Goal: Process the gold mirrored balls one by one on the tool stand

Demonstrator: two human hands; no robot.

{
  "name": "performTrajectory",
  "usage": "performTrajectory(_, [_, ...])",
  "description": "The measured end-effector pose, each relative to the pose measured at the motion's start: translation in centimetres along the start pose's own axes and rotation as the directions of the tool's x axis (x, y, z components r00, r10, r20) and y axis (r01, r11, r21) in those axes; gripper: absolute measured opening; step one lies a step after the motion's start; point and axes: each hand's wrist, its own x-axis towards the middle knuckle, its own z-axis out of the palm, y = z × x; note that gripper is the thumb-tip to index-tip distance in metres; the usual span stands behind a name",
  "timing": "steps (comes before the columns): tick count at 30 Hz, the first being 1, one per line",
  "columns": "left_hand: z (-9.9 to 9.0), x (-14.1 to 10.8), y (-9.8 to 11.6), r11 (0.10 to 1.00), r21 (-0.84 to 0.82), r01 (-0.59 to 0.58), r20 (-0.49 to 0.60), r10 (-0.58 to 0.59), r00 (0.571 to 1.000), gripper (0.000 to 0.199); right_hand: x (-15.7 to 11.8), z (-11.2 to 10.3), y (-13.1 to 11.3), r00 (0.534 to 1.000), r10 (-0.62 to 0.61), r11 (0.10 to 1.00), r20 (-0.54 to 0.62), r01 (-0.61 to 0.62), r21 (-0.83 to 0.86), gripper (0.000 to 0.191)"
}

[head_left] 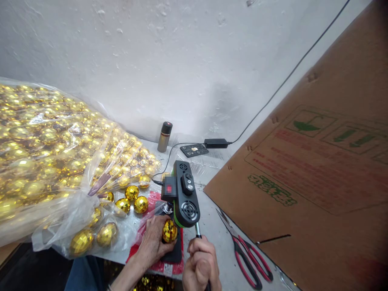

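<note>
My left hand (154, 238) is closed around a shiny gold faceted ball (169, 231), which sits over the dark base of a small black and green press-like machine (187, 198). A metal lever (198, 229) sticks out from the machine's lower side. My right hand (202, 262) is wrapped round that lever's black handle, mostly hidden by the fingers. Several loose gold balls (132, 193) lie to the left of the machine, beside the mouth of a clear plastic bag (60, 230). Red plastic (166, 267) lies under the machine's base.
The bag, bulging with gold balls, fills the left. A large cardboard box (297, 161) leans in from the right, with red-handled scissors (250, 258) near its lower edge. Behind the machine are a bottle (165, 137), a black patterned card-like object (194, 150) and a power adapter (216, 143) with its cable.
</note>
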Motion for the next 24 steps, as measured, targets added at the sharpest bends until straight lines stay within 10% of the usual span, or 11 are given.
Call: performTrajectory(24, [0.3, 0.2, -0.4, 1.000, 0.000, -0.025, -0.051, 0.025, 0.998, 0.046, -1.0, 0.5, -0.8, 0.995, 0.102, 0.994, 0.018, -0.103, 0.045, 0.047])
